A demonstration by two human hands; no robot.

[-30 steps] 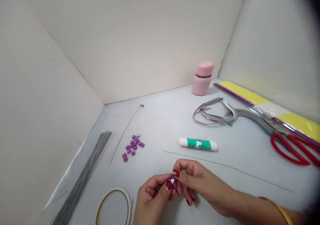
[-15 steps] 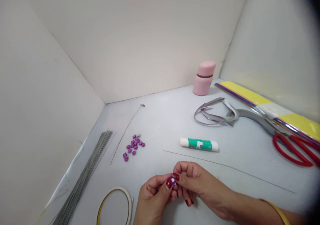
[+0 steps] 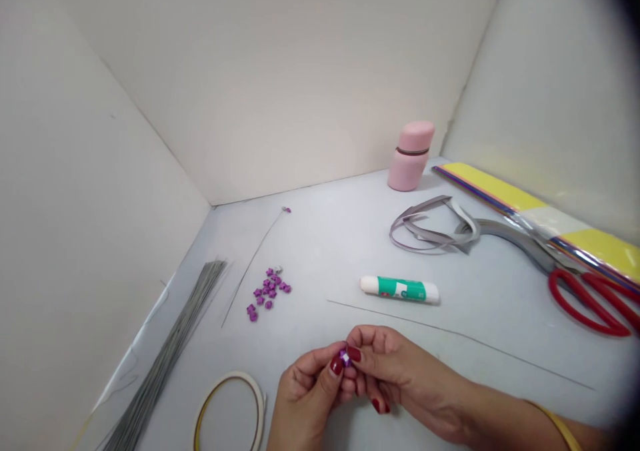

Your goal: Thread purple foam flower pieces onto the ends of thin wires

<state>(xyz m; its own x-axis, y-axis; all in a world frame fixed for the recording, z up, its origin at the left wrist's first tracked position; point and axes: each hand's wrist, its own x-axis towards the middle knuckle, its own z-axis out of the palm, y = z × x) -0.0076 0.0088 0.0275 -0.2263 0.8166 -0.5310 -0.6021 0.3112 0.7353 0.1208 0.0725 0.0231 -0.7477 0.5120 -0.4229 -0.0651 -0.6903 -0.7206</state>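
Note:
Low in the middle of the view, my left hand (image 3: 311, 392) and my right hand (image 3: 395, 374) meet over a small purple paper star (image 3: 345, 357) with a white patch on it. Both hands pinch the star between thumb and fingertips, and parts of it are hidden behind the nails. Just beyond my hands a thin grey wire (image 3: 460, 333) lies slantwise on the table. Past that is a green-and-white glue stick (image 3: 400, 289). Several purple stars (image 3: 270, 287) sit in a loose cluster to the left.
A bundle of grey wires (image 3: 167, 354) and a roll of tape (image 3: 261, 404) lie on the left. One wire with a purple tip (image 3: 287, 209) lies farther back. On the right are grey strips (image 3: 425, 227), red-handled scissors (image 3: 583, 301), a yellow packet (image 3: 540, 211) and a pink bottle (image 3: 409, 161).
The star between my fingertips has turned slightly, and more of its purple face shows. My hands stay in nearly the same place, and the view has shifted a little.

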